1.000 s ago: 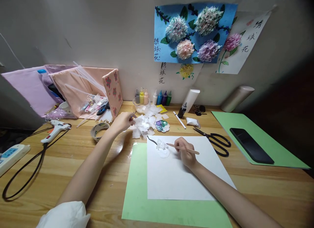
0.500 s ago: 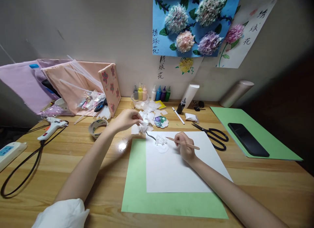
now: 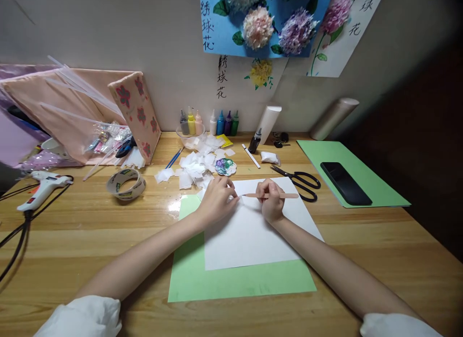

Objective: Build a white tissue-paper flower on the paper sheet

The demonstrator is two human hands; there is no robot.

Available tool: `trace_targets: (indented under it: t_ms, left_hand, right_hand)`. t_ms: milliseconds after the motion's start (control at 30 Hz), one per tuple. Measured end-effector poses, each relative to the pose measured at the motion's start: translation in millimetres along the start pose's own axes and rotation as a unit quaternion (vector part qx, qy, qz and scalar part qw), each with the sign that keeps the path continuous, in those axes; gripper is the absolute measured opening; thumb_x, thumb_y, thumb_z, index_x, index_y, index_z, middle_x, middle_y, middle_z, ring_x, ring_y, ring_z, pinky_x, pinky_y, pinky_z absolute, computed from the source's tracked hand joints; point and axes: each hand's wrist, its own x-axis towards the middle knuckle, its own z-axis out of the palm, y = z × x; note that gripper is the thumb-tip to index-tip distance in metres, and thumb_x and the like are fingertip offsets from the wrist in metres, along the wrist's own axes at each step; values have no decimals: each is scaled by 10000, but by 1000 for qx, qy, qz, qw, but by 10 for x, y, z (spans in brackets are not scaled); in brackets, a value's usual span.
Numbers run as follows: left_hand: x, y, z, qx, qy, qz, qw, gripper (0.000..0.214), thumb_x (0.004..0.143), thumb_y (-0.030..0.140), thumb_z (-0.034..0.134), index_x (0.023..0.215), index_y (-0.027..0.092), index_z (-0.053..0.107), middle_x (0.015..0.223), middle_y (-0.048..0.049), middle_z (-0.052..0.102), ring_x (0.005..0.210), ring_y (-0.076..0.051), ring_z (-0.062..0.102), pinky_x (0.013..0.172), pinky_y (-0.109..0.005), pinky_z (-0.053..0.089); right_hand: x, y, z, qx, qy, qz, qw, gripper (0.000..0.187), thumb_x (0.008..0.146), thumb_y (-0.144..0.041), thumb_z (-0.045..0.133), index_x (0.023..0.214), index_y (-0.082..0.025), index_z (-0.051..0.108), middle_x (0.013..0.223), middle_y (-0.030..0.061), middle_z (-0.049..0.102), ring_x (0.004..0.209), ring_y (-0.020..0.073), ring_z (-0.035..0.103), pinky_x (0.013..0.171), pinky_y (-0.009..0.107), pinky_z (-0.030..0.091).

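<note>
My left hand (image 3: 218, 198) rests over the top left of the white sheet (image 3: 253, 231), fingers pinched together at the tip of a thin wooden stick (image 3: 285, 195); what they pinch is hidden. My right hand (image 3: 271, 202) grips that stick, held level and pointing left. The white sheet lies on a green sheet (image 3: 231, 279). A pile of white tissue squares (image 3: 193, 165) sits just behind my left hand, beside a small paint palette (image 3: 225, 166).
Black scissors (image 3: 300, 182) lie right of the white sheet. A black phone (image 3: 345, 182) lies on a second green sheet (image 3: 387, 194). A tape roll (image 3: 126, 183) and glue gun (image 3: 41, 187) sit left. Paint bottles (image 3: 210, 123) line the wall by a pink box (image 3: 87, 110).
My left hand came back from the tissue pile to the top of the white sheet, meeting the stick tip. The stick is now level. The view tilted down and shifted.
</note>
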Motion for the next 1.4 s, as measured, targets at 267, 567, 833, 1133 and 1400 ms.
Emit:
trace_targets:
  t_ms: [267,567,833,1133,1400]
  left_hand:
    - [38,-1,-3,34,20,-5,999,146,812,276,552,754,188,653,982,-56,585,977,-217,470,823,-365,372]
    - [44,-14,-7,65,29,-12,997,118,809,266,536,755,187,605,945,-49,587,963,-216,473,803,-368,331]
    - [94,-126,-29,18,82,-90,992,214,904,285,361,812,184,527,875,-52,592,864,-194,511,751,-322,362]
    - [141,-609,-67,-70,115,-224,965,386,929,326,231,704,193,515,746,-42,623,720,-179,554,659,-293,375]
    - [162,-719,-53,-24,130,-216,967,382,917,305,239,671,193,508,745,-53,622,749,-189,554,695,-306,379]
  right_hand:
    - [-31,-18,-8,-125,-95,-35,987,465,936,-419,259,558,-206,427,473,-32,396,419,100,374,469,261,313]
    - [-7,-35,17,-145,-149,-10,978,414,943,-406,286,622,-204,453,486,-37,435,453,104,428,509,249,342]
    - [-2,-23,25,-133,-164,3,977,405,939,-427,300,644,-202,462,494,-38,449,463,105,433,514,247,342]
    - [6,-25,39,-135,-188,21,972,408,927,-460,318,642,-205,459,488,-38,452,464,107,436,509,250,344]
    - [20,-11,91,-74,-126,100,984,441,898,-513,362,612,-198,477,459,-40,455,413,93,436,429,230,337]
